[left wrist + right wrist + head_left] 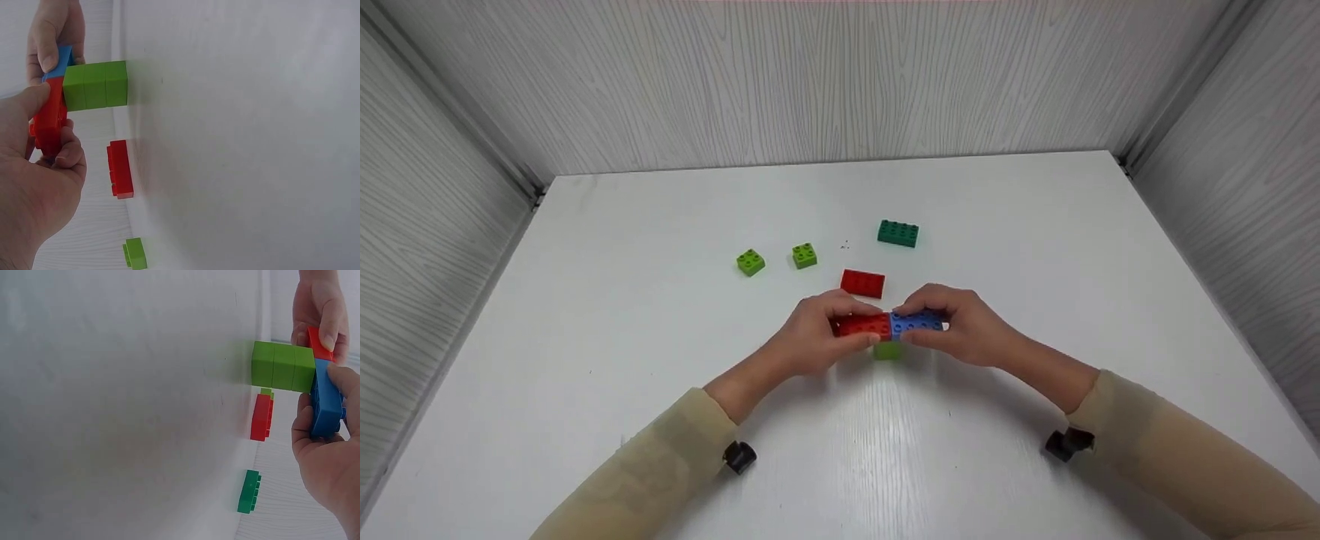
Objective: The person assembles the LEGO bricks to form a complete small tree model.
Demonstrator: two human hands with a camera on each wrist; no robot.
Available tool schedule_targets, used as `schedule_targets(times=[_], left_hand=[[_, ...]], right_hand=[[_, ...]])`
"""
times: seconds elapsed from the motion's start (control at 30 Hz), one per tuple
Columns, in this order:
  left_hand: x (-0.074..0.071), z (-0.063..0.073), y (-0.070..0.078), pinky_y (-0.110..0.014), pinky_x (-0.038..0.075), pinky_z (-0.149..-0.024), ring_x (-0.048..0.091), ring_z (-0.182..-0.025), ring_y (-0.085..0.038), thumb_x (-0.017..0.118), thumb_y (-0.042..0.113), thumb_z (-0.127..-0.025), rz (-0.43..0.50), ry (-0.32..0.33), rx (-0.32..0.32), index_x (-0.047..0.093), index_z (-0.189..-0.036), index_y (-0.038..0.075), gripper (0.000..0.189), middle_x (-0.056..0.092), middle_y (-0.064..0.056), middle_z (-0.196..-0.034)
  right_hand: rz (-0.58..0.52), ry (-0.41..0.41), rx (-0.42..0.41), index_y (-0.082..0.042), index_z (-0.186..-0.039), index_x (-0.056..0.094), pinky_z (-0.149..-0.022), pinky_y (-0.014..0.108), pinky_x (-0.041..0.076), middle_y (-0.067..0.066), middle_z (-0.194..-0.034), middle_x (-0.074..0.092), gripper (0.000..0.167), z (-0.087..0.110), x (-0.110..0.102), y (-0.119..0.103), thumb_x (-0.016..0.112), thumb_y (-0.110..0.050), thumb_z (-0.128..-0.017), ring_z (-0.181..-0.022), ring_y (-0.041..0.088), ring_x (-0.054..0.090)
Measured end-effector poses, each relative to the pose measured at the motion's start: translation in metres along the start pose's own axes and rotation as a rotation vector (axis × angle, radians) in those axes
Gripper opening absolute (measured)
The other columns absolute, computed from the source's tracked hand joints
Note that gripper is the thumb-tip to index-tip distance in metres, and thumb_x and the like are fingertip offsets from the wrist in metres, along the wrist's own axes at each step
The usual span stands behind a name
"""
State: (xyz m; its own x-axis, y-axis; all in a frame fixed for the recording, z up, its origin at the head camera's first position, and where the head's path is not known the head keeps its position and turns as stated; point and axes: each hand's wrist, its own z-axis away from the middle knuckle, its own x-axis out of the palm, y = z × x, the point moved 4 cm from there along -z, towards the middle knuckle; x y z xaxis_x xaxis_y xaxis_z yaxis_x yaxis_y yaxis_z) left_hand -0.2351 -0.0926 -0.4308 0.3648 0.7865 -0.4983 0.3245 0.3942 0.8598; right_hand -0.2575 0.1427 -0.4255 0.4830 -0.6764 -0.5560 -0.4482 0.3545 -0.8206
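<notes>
A stack of light green bricks (95,85) stands upright on the white table. Across its top, a red brick (864,325) and a blue brick (916,323) lie end to end, touching each other. My left hand (823,331) pinches the red brick between thumb and fingers. The blue brick is pinched the same way by my right hand (960,324). Each brick reaches outward past the green stack on its own side. In the head view the hands and the two bricks hide most of the stack.
Just beyond the hands lies another red brick (862,283). Two small light green bricks, one (751,262) at the left and one (805,256) nearer the middle, sit farther back. A dark green brick (898,233) lies at the back. Wood-grained panels (825,82) border the table (622,315).
</notes>
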Motion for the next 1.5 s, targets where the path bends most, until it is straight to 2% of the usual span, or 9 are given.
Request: schedule_targets(times=[0.13, 0.27, 0.43, 0.57, 0.67, 0.9, 1.17, 1.3, 1.5], left_hand=[[-0.001, 0.0, 0.0, -0.033, 0.057, -0.085, 0.061, -0.106, -0.017, 0.083, 0.028, -0.095, -0.008, 0.005, 0.007, 0.077, -0.129, 0.025, 0.035, 0.067, 0.006, -0.118], [0.0, 0.0, 0.001, -0.033, 0.057, -0.085, 0.061, -0.106, -0.017, 0.083, 0.029, -0.095, -0.014, 0.002, 0.005, 0.078, -0.128, 0.026, 0.034, 0.067, 0.006, -0.117], [-0.001, 0.0, 0.001, -0.032, 0.057, -0.085, 0.061, -0.107, -0.016, 0.081, 0.031, -0.096, -0.026, -0.009, -0.024, 0.077, -0.129, 0.027, 0.033, 0.067, 0.008, -0.117], [-0.004, 0.0, 0.002, -0.033, 0.055, -0.085, 0.06, -0.107, -0.015, 0.08, 0.032, -0.097, -0.04, 0.0, -0.044, 0.078, -0.129, 0.029, 0.032, 0.067, 0.01, -0.115], [-0.005, -0.001, 0.003, -0.034, 0.053, -0.085, 0.06, -0.107, -0.015, 0.08, 0.033, -0.097, -0.045, 0.004, -0.059, 0.078, -0.128, 0.03, 0.032, 0.067, 0.01, -0.114], [-0.002, -0.002, 0.002, -0.034, 0.054, -0.087, 0.06, -0.11, -0.015, 0.079, 0.034, -0.097, -0.031, -0.014, -0.08, 0.077, -0.13, 0.031, 0.033, 0.067, 0.01, -0.119], [0.0, 0.002, 0.001, -0.033, 0.055, -0.09, 0.06, -0.111, -0.014, 0.079, 0.032, -0.097, -0.019, -0.016, -0.065, 0.077, -0.13, 0.027, 0.033, 0.068, 0.01, -0.121], [0.001, 0.001, 0.0, -0.033, 0.055, -0.092, 0.06, -0.112, -0.014, 0.079, 0.033, -0.097, -0.02, -0.018, -0.063, 0.077, -0.131, 0.027, 0.034, 0.067, 0.01, -0.122], [-0.001, 0.0, 0.0, -0.033, 0.055, -0.09, 0.06, -0.111, -0.015, 0.08, 0.032, -0.097, -0.016, -0.01, -0.057, 0.078, -0.13, 0.027, 0.033, 0.068, 0.01, -0.121]], right_hand=[[0.018, 0.007, -0.009, -0.02, -0.127, 0.077, -0.087, 0.031, 0.059, -0.003, -0.12, 0.071, 0.032, -0.001, 0.001, -0.001, 0.083, -0.018, -0.095, -0.104, 0.021, 0.064], [0.034, -0.005, 0.022, -0.023, -0.128, 0.076, -0.089, 0.038, 0.059, -0.005, -0.122, 0.07, 0.034, -0.001, -0.002, 0.0, 0.084, -0.022, -0.094, -0.107, 0.02, 0.064], [0.039, -0.001, 0.036, -0.02, -0.133, 0.073, -0.098, 0.043, 0.057, 0.005, -0.13, 0.071, 0.035, -0.006, -0.016, -0.001, 0.078, -0.026, -0.099, -0.114, 0.023, 0.066], [0.065, 0.096, 0.043, -0.016, -0.134, 0.072, -0.1, 0.038, 0.055, 0.004, -0.129, 0.072, 0.033, -0.023, -0.041, 0.003, 0.071, -0.029, -0.104, -0.116, 0.02, 0.066], [0.069, 0.167, 0.066, -0.014, -0.134, 0.071, -0.101, 0.035, 0.054, 0.004, -0.129, 0.072, 0.035, -0.04, -0.062, 0.012, 0.071, -0.031, -0.104, -0.117, 0.019, 0.065], [-0.005, 0.236, 0.218, -0.014, -0.142, 0.066, -0.11, 0.039, 0.051, 0.013, -0.14, 0.065, 0.045, -0.08, -0.09, 0.052, 0.075, -0.032, -0.101, -0.127, 0.022, 0.061], [-0.076, 0.198, 0.337, -0.014, -0.151, 0.058, -0.115, 0.044, 0.045, 0.01, -0.149, 0.059, 0.057, -0.112, -0.081, 0.09, 0.078, -0.029, -0.099, -0.136, 0.025, 0.055], [-0.068, 0.16, 0.379, -0.015, -0.153, 0.056, -0.117, 0.045, 0.043, 0.007, -0.15, 0.058, 0.06, -0.116, -0.073, 0.1, 0.078, -0.028, -0.099, -0.139, 0.026, 0.052], [-0.018, 0.116, 0.397, -0.018, -0.153, 0.057, -0.12, 0.043, 0.04, 0.004, -0.151, 0.058, 0.061, -0.12, -0.066, 0.106, 0.08, -0.028, -0.098, -0.139, 0.024, 0.051]])
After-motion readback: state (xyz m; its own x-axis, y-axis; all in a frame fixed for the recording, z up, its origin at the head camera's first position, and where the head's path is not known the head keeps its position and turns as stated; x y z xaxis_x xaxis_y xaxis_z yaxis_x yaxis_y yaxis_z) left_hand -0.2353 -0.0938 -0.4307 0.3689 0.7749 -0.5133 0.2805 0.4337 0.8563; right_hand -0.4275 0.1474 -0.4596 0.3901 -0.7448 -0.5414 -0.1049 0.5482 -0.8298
